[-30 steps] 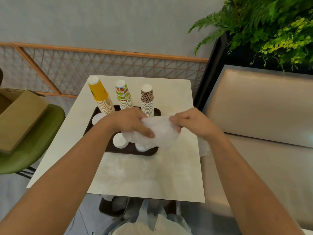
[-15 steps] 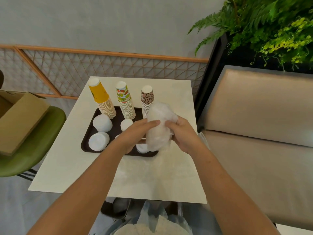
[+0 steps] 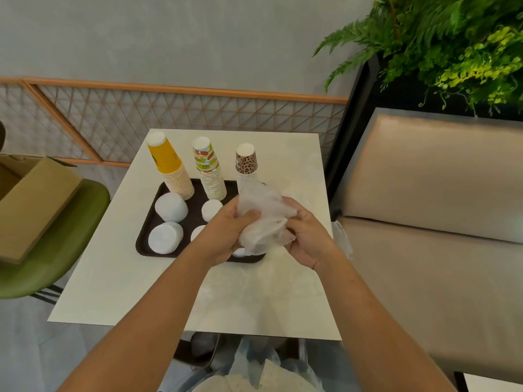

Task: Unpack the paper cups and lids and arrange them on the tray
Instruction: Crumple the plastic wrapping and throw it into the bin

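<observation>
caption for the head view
Left hand and right hand grip a crumpled wrapper over the tray of cups and lids

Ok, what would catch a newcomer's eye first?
The left hand and right hand grip a white wrapper over the right side of the tray. A yellow stack, a fruit-print stack and a leopard-print stack of cups stand at its far edge, white lid stacks in front.

Cup stacks (image 3: 210, 176), white lids (image 3: 171, 207) sit on tray (image 3: 144, 230).
</observation>
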Motion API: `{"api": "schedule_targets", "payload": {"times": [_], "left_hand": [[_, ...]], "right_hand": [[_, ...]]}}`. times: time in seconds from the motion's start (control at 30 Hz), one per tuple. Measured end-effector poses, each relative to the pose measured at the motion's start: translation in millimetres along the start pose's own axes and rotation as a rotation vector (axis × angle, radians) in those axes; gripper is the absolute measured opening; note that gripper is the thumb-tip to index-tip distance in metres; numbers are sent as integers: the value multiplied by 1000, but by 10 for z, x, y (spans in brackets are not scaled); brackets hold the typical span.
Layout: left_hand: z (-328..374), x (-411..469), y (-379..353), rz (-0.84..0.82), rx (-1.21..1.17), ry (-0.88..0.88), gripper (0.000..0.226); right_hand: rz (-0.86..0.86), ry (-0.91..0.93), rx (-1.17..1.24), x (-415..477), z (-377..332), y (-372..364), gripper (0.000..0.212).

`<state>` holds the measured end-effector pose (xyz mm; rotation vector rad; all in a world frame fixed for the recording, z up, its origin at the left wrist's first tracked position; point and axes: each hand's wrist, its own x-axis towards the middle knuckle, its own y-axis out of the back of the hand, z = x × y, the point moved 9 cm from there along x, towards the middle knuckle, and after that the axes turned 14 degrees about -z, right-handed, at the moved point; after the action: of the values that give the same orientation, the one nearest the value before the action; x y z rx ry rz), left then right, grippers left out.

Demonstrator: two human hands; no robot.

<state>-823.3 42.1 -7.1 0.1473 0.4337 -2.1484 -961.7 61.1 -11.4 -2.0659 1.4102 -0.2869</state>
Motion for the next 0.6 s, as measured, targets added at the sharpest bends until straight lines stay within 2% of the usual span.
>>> {"api": "schedule_targets", "payload": {"times": [0.07, 0.17, 0.27, 0.33, 0.43, 0.53, 0.6], "left_hand": [[-120, -13, -1, -11, -107, 59, 38], [-179, -90, -99, -42, -360, 138, 50], [-212, -102, -137, -80, -515, 206, 69], [-261, -82, -50, -24, -438, 264, 74], [-263, -54, 0, 21, -287, 316, 54], [-223, -65, 83, 117, -86, 308, 32], [-83, -53, 149, 173, 163, 232, 20]], "right_hand": [[11, 69, -17, -37, -5, -13, 40], [23, 162, -161, -53, -35, 17, 59], [47, 260, -397, -84, -138, 68, 52], [69, 309, -614, -114, -211, 76, 51], [47, 341, -877, -127, -268, 28, 54], [-85, 194, -945, -99, -220, -45, 63], [-195, 19, -878, -105, -183, -78, 56]]}}
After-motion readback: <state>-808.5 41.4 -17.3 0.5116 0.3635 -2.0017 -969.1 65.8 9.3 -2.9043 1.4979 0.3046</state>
